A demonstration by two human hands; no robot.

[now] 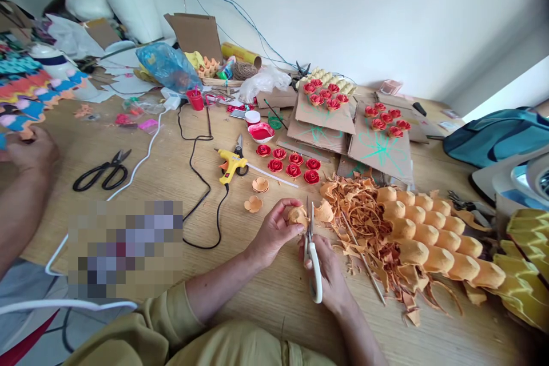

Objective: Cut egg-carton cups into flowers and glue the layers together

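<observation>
Pale wood-grained counter (pixel 240 280) meets a plain white wall (pixel 407 23). Toward its near edge, a cut pale-orange egg-carton cup (pixel 297 216) is pinched in the grip of the left hand (pixel 271 233), thumb against fingers. Beside it, white-handled metal scissors (pixel 313 253) fill the right hand (pixel 329 270), whose grip wraps the handles. Farther in lie 2 orange petal-cut cups (pixel 259 185) and 7 red paper roses (pixel 293 170); orange carton scraps (pixel 360 209) heap toward the right edge.

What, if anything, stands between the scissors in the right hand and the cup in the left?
Nothing visible: the blades of the scissors in the right hand are right beside the cup in the left hand. Whether they touch is unclear.
</observation>
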